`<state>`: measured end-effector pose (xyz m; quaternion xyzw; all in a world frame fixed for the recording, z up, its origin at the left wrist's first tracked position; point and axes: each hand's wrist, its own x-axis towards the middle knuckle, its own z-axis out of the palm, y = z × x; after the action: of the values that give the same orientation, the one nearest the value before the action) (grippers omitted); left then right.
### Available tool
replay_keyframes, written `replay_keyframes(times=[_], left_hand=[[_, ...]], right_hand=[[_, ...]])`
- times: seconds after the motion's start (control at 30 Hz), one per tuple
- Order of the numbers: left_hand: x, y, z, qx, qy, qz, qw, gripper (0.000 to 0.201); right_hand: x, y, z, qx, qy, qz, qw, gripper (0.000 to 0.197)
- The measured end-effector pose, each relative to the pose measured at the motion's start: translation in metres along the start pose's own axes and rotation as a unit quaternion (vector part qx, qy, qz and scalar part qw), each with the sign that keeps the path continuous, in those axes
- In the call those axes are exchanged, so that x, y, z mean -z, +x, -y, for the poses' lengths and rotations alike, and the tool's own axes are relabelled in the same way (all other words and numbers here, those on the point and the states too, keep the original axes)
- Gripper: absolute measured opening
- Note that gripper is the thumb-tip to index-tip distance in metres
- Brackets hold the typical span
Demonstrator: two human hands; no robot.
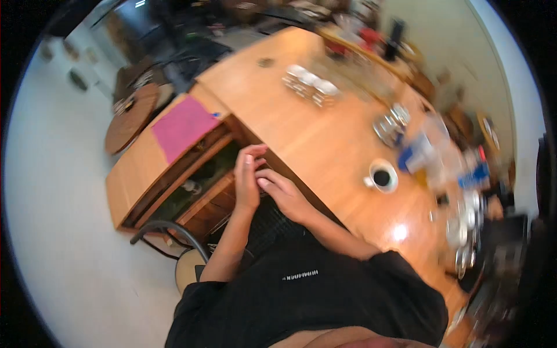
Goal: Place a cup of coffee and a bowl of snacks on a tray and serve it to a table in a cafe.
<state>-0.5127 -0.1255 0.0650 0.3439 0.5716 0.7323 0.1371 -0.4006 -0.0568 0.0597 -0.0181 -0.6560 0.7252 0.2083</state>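
Observation:
My left hand [248, 178] and my right hand [284, 196] are close together in front of my body, beside the near edge of the wooden table [301, 139]. The left hand is upright with its fingers extended. From the right side, the right hand reaches toward the left palm, its fingers stretched out against or just beside it. Nothing shows between the hands, though the inner side of the right palm is hidden. A white cup [395, 182] of dark liquid stands on the table to the right of my hands.
White-topped small containers [313, 84] form a row farther back. Shiny glass jars [391, 124], a blue-and-white package [474, 175] and other blurred items crowd the right side. At left are a pink cloth [184, 127] on a side cabinet, a dark chair arm [177, 227] and a round brown wooden top [132, 119].

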Motion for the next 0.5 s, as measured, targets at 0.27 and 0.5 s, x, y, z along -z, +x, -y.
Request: replay_keyframes(times=[0.27, 0.5], left_hand=[[-0.120, -0.079, 0.023, 0.004, -0.103, 0.155, 0.982, 0.055], [-0.197, -0.108, 0.041, 0.022, 0.021, 0.198, 0.980, 0.062]], right_hand=[[0.065, -0.163, 0.074, 0.005, -0.122, -0.089, 0.989, 0.031], [0.111, -0.283, 0.084, -0.065, -0.032, -0.211, 0.975, 0.021]])
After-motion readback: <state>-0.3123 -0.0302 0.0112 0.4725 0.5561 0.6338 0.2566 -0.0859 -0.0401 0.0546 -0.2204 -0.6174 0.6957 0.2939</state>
